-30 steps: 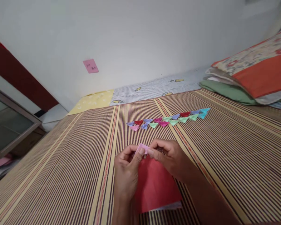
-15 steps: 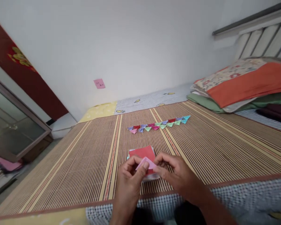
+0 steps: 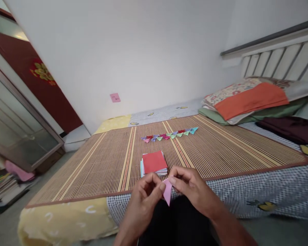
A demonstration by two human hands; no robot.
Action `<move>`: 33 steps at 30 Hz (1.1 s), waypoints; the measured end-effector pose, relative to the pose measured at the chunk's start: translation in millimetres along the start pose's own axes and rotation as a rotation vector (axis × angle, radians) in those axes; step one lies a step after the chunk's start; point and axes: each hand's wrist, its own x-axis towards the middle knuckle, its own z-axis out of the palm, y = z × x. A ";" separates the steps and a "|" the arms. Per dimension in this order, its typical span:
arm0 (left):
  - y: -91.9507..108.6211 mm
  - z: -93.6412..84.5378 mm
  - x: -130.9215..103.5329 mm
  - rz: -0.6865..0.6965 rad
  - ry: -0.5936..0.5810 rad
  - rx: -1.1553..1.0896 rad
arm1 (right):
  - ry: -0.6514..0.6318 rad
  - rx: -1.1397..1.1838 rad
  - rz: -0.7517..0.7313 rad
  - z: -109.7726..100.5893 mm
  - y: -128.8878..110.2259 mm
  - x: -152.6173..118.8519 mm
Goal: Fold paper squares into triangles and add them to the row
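Observation:
A small folded piece of pink paper is pinched between my two hands, one narrow point hanging down. My left hand grips its left edge between thumb and fingers. On its right edge, my right hand is closed in the same way. Just beyond them lies a stack of square paper sheets, red on top with white and light blue edges below. Farther back on the mat, a row of small folded paper triangles in several colours runs from left to right.
A striped woven mat covers the bed. Pillows and folded bedding are piled at the right by a radiator. A dark folded cloth lies nearer. At the left stand a glass-fronted cabinet and a stack of books.
My hands have drawn the pink paper back from over the stack toward my lap. The paper's point now hangs downward instead of up. The camera view has shifted, showing the bed's front edge.

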 end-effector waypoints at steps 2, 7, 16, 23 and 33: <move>0.7 2.7 -2.1 0.046 0.043 -0.013 | -0.004 0.050 0.014 4.3 -1.9 -4.0; 0.8 9.4 -5.9 0.046 0.058 -0.054 | 0.024 -0.062 -0.044 10.5 -5.7 -15.6; -7.9 13.4 -10.3 0.082 0.235 -0.052 | 0.006 -0.018 -0.024 19.5 -2.6 -15.2; -21.1 20.1 -4.2 0.071 0.268 -0.149 | 0.036 -0.082 -0.010 24.1 2.0 -19.0; -34.2 18.5 -2.6 0.063 0.267 -0.222 | 0.045 -0.049 -0.044 30.3 14.3 -20.8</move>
